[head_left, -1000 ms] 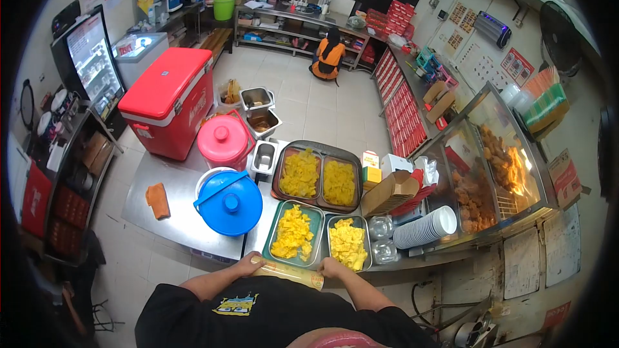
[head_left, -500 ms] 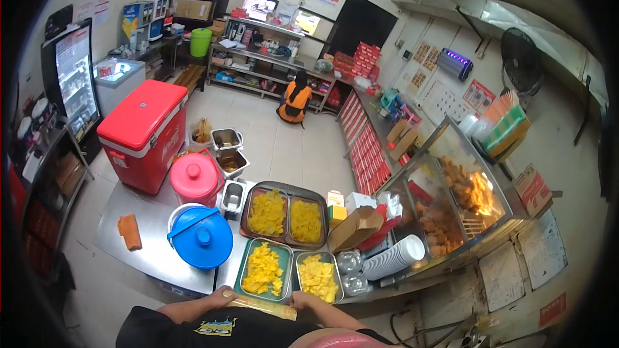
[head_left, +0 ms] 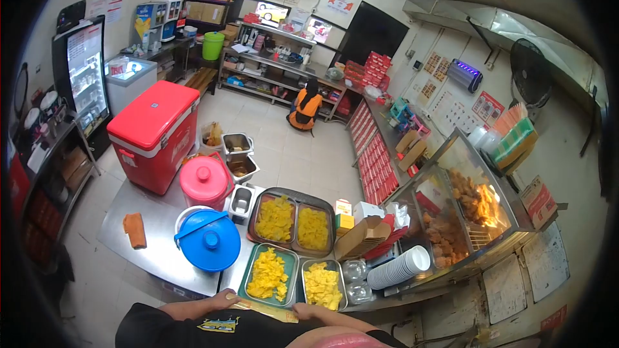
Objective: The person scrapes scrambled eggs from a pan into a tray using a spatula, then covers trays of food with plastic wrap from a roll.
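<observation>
A long yellowish roll of what looks like cling film (head_left: 267, 311) spans the space between my hands, low against my body. My left hand (head_left: 222, 299) is closed at one end of it, and my right hand (head_left: 305, 311) is closed at the other. Just beyond the roll are two metal trays of bright yellow food, the left tray (head_left: 247, 287) on a green surface and the right tray (head_left: 342, 276) near my right hand. Behind these, a dark double pan (head_left: 298, 196) holds more yellow food, which looks duller and hazy.
A blue-lidded tub (head_left: 209, 245), a pink jug (head_left: 202, 180) and a red cooler (head_left: 148, 145) stand to the left, with an orange cloth (head_left: 135, 231). Stacked white cups (head_left: 400, 267) and a glass fried-food case (head_left: 471, 200) are right. One person (head_left: 304, 108) crouches at the back.
The view has tilted slightly, so the room sits lower and further right. Both hands stay at the roll's ends, close to the front trays.
</observation>
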Tool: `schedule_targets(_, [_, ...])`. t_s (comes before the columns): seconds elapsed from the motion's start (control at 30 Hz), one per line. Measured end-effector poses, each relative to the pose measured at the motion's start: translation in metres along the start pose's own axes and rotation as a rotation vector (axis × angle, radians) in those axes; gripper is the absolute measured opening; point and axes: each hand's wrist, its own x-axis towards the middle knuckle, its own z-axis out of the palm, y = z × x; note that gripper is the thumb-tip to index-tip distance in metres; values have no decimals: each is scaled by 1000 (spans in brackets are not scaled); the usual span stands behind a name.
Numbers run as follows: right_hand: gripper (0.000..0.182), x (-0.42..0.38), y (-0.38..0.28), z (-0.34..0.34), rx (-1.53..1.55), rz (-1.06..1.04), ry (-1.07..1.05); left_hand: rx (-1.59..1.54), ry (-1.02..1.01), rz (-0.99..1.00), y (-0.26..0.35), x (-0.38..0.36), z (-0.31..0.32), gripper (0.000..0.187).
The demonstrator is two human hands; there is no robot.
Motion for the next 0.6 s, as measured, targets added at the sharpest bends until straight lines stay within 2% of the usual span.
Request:
schedule_targets(0.07, [29,-8,2,9,117,4,146,25,13,35,-3,-1,0,74])
schedule_targets(0.1, [29,-6,4,19,126,0,136,17,2,5,-5,0,1,74])
schedule_targets(0.2, [24,-10,9,38,206,27,432,0,-10,1,-6,1,2,74])
schedule_targets(0.23, [24,-14,2,37,202,32,423,-14,-20,-7,-7,2,2,74])
schedule_targets(0.3, [25,-17,-8,39,350,160,550,4,-26,6,-6,1,0,74])
schedule_targets(0.33, [26,-16,-8,41,375,159,622,-14,-35,8,-3,-1,-2,74])
schedule_targets(0.47, [25,-3,-15,44,306,243,703,-7,-28,12,-3,-2,-1,73])
schedule_targets(0.6, [28,-1,-22,42,381,328,646,-12,-9,-2,1,-4,-2,70])
